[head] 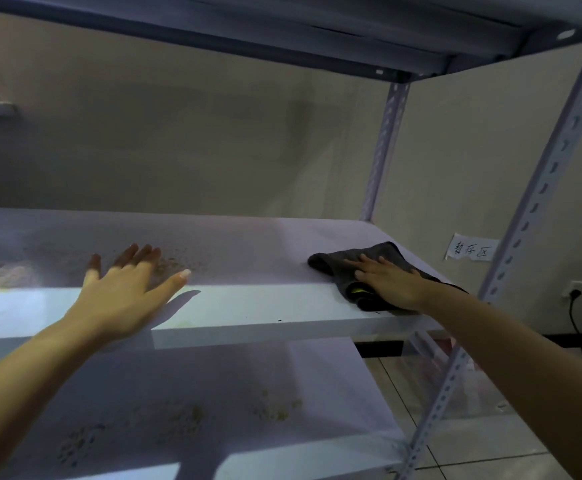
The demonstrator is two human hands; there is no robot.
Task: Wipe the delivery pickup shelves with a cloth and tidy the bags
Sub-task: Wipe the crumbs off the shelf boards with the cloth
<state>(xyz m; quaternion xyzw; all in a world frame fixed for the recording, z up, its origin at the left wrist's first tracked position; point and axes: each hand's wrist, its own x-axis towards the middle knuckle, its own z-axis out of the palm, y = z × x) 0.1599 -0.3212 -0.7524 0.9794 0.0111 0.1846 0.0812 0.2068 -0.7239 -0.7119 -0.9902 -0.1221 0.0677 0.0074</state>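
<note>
A white metal shelf (248, 251) runs across the middle of the view. My right hand (388, 280) lies flat on a dark grey cloth (379, 256) at the shelf's right end, pressing it onto the surface near the front edge. My left hand (128, 289) hovers with fingers spread over the shelf's front edge left of centre, holding nothing. Brownish crumbs (170, 263) are scattered on the shelf just beyond its fingertips. No bags are in view.
A lower shelf (282, 368) carries several patches of crumbs (185, 419). Perforated uprights (539, 188) stand at the right. A paper label (471, 249) and a wall socket (575, 292) with a black cable are on the right wall. Pale debris (2, 276) lies at the shelf's far left.
</note>
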